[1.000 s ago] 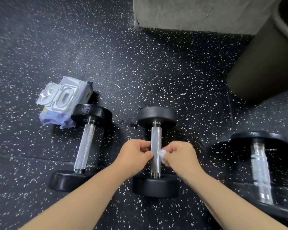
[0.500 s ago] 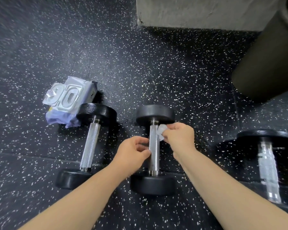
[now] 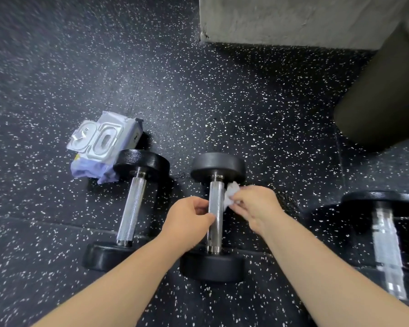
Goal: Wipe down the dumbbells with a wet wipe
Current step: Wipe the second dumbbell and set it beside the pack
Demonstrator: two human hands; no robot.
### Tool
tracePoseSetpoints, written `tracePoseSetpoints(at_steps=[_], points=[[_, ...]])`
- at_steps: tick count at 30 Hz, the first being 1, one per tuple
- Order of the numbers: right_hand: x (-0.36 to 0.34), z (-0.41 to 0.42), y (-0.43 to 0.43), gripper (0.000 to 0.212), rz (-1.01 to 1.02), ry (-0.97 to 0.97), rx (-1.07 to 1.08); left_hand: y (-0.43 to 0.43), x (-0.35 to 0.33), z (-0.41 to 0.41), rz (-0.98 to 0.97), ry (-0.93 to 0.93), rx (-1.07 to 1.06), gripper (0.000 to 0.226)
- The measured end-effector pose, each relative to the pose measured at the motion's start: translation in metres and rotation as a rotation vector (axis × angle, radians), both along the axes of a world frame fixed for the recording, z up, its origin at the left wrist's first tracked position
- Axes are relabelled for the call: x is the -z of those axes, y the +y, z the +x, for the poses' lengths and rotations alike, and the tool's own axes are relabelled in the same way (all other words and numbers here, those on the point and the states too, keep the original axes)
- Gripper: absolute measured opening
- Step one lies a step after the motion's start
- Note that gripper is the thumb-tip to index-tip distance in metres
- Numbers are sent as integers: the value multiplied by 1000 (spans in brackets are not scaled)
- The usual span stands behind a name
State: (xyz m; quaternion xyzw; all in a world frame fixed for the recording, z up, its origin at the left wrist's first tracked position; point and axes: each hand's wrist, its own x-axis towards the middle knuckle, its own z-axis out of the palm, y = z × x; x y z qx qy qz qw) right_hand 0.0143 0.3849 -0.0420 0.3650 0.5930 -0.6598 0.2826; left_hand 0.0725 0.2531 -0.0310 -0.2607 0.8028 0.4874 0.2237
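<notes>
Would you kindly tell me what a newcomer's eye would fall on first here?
Centre frame, the left hand grips the chrome handle of the middle dumbbell while the right hand holds a crumpled white wet wipe against it. A second dumbbell lies to its left, a wipes pack by its far head; a third dumbbell, blurred, sits at the right edge.

1. Black rubber floor (image 3: 80,67), flecked white, with seams between tiles.
2. Grey concrete block (image 3: 293,20) at the top edge, chipped at its lower left corner.
3. Dark cylinder (image 3: 383,90) at right, just beside the block, cut off by the frame.
</notes>
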Motion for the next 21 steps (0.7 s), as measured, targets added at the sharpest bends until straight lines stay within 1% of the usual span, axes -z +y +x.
tracePoseSetpoints(at_steps=[2, 3, 5, 7, 9, 11, 13, 14, 15, 17, 18, 19, 21], points=[[5, -12, -10, 16, -93, -13, 128, -2, 2, 1, -1, 13, -35, 23], [10, -13, -16, 14, -95, -23, 159, -2, 2, 1, 8, 23, -50, 26], [17, -8, -26, 10, -51, -43, 173, -4, 1, 1, 23, 44, -43, 21], [19, -6, -29, 5, -39, -60, 150, -5, 1, 1, 13, 60, -22, 27], [11, -10, -27, 11, -115, -104, 105, -6, 0, 1, -3, 77, 0, 34], [1, -13, -26, 18, -197, -135, 41, -8, -1, 1, 11, 87, 20, 35], [-4, -11, -28, 26, -191, -116, -16, -10, -2, 2, 34, 84, 31, 35], [-5, -7, -29, 28, -113, -54, -42, -11, -2, 3, 35, 79, 37, 35], [-4, -2, -28, 32, 23, 61, -98, -12, -2, 3, 33, 75, 42, 35], [-2, 12, -21, 43, 304, 296, -340, -14, -2, 2, 35, 63, 44, 32], [0, 23, -16, 46, 384, 351, -471, -15, -2, 2, 35, 56, 46, 28], [4, 34, -12, 45, 408, 363, -580, -17, -2, 1, 35, 45, 49, 25], [10, 53, -7, 37, 410, 301, -762, -19, -4, 1, 48, 22, 48, 23]])
